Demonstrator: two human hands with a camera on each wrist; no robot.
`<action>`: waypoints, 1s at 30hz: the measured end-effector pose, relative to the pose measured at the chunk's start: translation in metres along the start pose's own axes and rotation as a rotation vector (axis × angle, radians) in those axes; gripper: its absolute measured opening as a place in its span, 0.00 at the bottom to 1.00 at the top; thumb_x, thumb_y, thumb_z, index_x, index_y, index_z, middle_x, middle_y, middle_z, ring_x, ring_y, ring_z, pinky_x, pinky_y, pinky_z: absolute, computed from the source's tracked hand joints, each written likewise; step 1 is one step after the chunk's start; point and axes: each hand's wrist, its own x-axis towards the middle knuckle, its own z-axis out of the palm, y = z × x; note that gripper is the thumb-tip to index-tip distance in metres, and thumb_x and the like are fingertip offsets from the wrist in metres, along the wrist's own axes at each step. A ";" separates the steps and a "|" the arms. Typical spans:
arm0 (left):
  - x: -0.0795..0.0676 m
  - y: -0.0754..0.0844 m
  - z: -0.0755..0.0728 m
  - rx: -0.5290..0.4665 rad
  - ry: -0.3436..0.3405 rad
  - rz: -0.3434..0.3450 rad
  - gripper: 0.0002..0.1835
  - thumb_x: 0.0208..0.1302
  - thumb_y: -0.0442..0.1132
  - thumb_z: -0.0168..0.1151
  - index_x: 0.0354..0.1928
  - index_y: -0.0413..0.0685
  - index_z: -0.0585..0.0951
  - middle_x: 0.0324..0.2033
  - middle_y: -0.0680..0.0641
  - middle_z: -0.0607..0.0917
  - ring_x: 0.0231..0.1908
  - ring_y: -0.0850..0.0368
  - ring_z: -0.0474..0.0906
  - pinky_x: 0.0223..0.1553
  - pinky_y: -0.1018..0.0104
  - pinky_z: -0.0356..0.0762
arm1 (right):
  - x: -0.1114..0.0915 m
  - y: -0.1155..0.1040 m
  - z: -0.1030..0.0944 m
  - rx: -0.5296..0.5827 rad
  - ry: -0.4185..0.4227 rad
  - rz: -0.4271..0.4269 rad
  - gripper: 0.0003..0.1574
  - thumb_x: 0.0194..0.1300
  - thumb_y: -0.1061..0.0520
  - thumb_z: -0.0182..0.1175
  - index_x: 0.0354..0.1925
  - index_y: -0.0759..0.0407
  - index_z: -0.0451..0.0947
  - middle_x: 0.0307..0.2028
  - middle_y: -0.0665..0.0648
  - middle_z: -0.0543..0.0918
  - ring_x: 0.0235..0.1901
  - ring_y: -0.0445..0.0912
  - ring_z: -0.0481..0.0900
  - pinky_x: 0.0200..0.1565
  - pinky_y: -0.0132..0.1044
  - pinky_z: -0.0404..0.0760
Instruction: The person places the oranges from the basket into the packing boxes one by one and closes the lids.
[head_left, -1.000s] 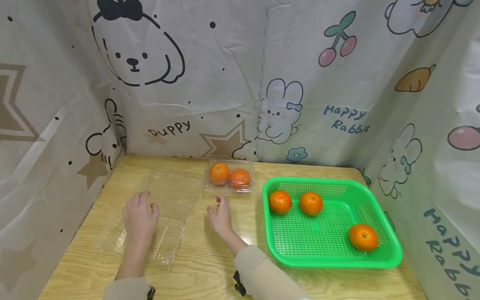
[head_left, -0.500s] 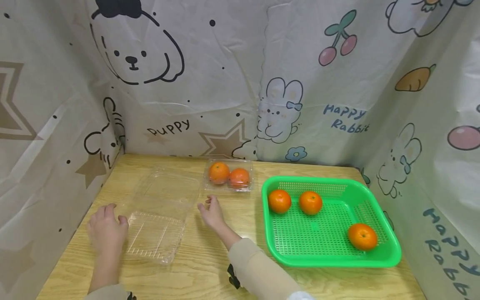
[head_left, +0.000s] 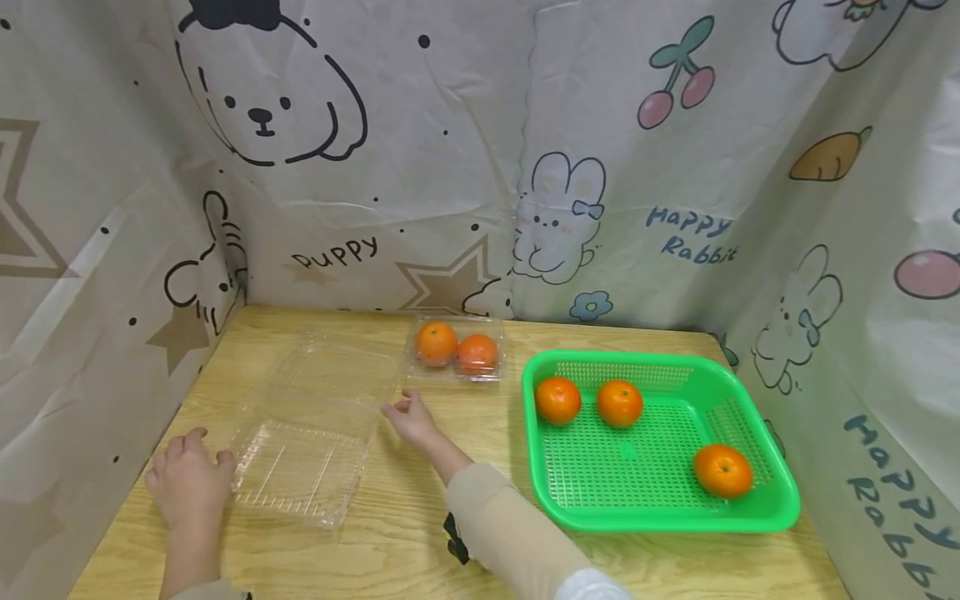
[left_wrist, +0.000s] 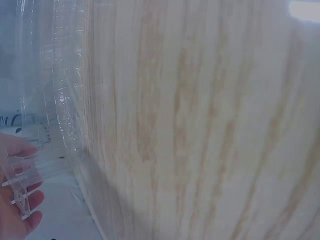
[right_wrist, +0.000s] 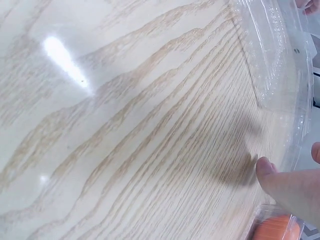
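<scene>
One open box (head_left: 300,471): clear plastic, lying at 10 o'clock on the table (head_left: 375,550), taking 12 as the side by the back cloth (head_left: 442,183); its two halves are spread wide, the ribbed one nearer the person.
Left hand (head_left: 187,479): at the open box's 8 o'clock, close against its rim; the fingers are loosely bent and parted, the thumb held away from them. Seen from its own wrist, clear plastic crosses in front of the fingers, and I cannot tell whether they touch it.
Right hand (head_left: 415,423): at the open box's 3 o'clock, just beside the edge; about half open, a gap between thumb and forefinger, nothing in its hold that I can see.
Small box (head_left: 480,323): clear too, at 12 o'clock on the table, two oranges (head_left: 436,344) side by side inside.
Basket (head_left: 660,523): green, at 3 o'clock on the table; three oranges (head_left: 619,404) sit in it, at its 10, 11 and 4 o'clock.
Sleeves (head_left: 517,525): pale, something black showing beside the right one.
</scene>
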 end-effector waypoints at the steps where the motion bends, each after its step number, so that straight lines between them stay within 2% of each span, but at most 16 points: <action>1: 0.000 0.000 0.000 -0.002 -0.008 -0.003 0.26 0.58 0.38 0.50 0.57 0.29 0.64 0.51 0.25 0.66 0.50 0.27 0.57 0.49 0.36 0.54 | 0.001 0.000 0.001 0.007 -0.005 0.003 0.37 0.67 0.50 0.50 0.65 0.67 0.53 0.55 0.66 0.71 0.54 0.59 0.70 0.54 0.50 0.70; 9: -0.003 -0.004 0.002 -0.003 -0.044 0.004 0.24 0.59 0.38 0.50 0.55 0.29 0.66 0.50 0.25 0.68 0.47 0.27 0.61 0.48 0.36 0.57 | 0.006 -0.001 0.008 0.053 -0.038 0.028 0.39 0.65 0.50 0.52 0.65 0.69 0.51 0.55 0.67 0.71 0.54 0.59 0.70 0.55 0.49 0.69; 17: -0.006 -0.003 0.008 -0.029 0.008 0.018 0.19 0.57 0.34 0.50 0.50 0.29 0.70 0.46 0.26 0.72 0.44 0.30 0.65 0.45 0.38 0.59 | 0.003 -0.007 0.016 0.084 -0.061 0.019 0.40 0.64 0.53 0.54 0.66 0.68 0.50 0.56 0.67 0.70 0.55 0.59 0.70 0.55 0.50 0.69; 23: -0.010 -0.002 0.008 -0.048 0.035 0.027 0.18 0.56 0.32 0.50 0.49 0.30 0.71 0.45 0.26 0.73 0.42 0.30 0.67 0.43 0.38 0.61 | 0.000 -0.009 0.020 0.094 -0.038 0.015 0.39 0.63 0.57 0.56 0.66 0.65 0.50 0.56 0.65 0.69 0.56 0.58 0.69 0.56 0.49 0.68; 30: -0.012 -0.001 0.008 -0.070 0.031 0.004 0.17 0.57 0.32 0.48 0.48 0.30 0.72 0.44 0.27 0.74 0.42 0.30 0.67 0.44 0.37 0.60 | 0.000 -0.010 0.022 0.099 -0.026 -0.014 0.39 0.63 0.59 0.55 0.67 0.63 0.49 0.56 0.64 0.69 0.55 0.58 0.70 0.54 0.48 0.71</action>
